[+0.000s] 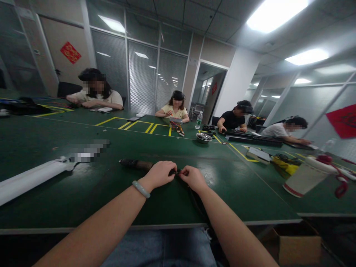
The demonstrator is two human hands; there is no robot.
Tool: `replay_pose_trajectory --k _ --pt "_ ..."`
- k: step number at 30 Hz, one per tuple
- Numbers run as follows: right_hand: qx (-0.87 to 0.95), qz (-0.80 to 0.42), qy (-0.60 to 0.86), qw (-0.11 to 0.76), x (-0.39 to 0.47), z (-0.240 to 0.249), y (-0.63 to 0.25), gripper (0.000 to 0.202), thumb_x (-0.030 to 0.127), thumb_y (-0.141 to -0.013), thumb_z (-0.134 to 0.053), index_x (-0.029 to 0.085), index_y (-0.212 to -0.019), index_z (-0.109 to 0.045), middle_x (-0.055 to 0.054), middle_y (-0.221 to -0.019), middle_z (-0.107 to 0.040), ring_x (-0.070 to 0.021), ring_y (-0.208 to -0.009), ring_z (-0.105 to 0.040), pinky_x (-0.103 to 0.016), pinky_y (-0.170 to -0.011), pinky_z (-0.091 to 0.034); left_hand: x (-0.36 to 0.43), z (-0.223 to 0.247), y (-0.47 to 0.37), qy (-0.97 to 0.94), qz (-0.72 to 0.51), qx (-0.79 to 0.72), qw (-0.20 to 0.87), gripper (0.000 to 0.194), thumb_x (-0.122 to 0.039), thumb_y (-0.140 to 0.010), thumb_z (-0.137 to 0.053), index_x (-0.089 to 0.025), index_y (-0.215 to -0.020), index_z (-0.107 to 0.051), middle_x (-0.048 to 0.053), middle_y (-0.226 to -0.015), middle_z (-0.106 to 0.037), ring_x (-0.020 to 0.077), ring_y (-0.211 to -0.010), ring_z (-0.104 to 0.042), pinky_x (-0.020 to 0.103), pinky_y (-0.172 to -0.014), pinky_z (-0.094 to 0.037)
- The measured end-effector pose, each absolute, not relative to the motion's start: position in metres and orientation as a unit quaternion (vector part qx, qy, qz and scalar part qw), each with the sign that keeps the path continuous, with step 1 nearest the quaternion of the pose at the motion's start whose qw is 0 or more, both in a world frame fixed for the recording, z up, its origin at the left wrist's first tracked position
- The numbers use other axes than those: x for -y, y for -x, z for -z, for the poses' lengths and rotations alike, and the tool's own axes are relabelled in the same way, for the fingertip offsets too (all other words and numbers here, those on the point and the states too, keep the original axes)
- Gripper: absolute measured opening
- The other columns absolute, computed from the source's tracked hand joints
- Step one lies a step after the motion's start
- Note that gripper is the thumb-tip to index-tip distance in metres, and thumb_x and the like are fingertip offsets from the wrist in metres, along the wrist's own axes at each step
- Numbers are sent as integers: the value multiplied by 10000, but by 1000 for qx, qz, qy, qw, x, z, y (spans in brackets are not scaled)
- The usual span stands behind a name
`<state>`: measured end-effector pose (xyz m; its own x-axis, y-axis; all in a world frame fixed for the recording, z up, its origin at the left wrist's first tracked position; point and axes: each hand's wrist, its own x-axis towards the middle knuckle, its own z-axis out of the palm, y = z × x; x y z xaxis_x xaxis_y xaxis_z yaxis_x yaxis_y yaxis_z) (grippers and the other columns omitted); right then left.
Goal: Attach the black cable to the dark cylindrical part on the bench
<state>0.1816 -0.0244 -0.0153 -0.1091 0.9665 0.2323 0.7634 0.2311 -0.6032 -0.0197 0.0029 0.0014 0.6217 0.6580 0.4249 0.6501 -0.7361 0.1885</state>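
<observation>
In the head view a long dark cylindrical tool (137, 164) with a brownish body and a narrow tip lies on the green table, its tip pointing left. It looks like an electric screwdriver. My left hand (160, 173) is closed over its right end, with a small black piece between the fingertips. Close beside it, my right hand (193, 178) pinches a small dark connector (178, 171). A black cable (198, 203) runs from under my right hand down over the table's front edge. The fingertips nearly meet, and whether the two pieces are joined I cannot tell.
A white wrapped roll (36, 177) lies at left. Further back are a metal bowl (204, 138) and a water bottle (199, 120). At right stand a cream cup (306, 176) and a yellow bundle (286, 166). Several people sit across the table (105, 200).
</observation>
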Motion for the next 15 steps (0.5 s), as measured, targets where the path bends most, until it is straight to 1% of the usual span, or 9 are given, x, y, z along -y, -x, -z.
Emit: replay_pose_trajectory --k 8,12,15 --pt "726 -167 597 297 23 17 -182 72 286 -791 -664 218 -804 -687 21 -722 -678 -103 -597 -582 -197 -524 -374 -4 -1 18 -905 -241 -351 1 92 -265 -851 -591 -230 -919 -642 22 -955 -667 184 -903 -611 305 -828 -449" --pt "732 -154 596 294 22 18 -183 82 295 -788 -673 213 -790 -680 21 -724 -676 -106 -621 -583 -200 -542 -374 -4 -1 19 -909 -239 -342 10 211 -206 -819 -598 -254 -1023 -626 14 -1010 -673 191 -952 -610 314 -866 -447" --pt "734 -157 593 292 22 19 -183 95 306 -798 -665 212 -803 -676 23 -744 -680 -102 -619 -584 -202 -547 -377 -4 -1 18 -909 -231 -347 9 210 -160 -810 -569 -251 -989 -629 11 -982 -674 188 -934 -609 314 -859 -445"
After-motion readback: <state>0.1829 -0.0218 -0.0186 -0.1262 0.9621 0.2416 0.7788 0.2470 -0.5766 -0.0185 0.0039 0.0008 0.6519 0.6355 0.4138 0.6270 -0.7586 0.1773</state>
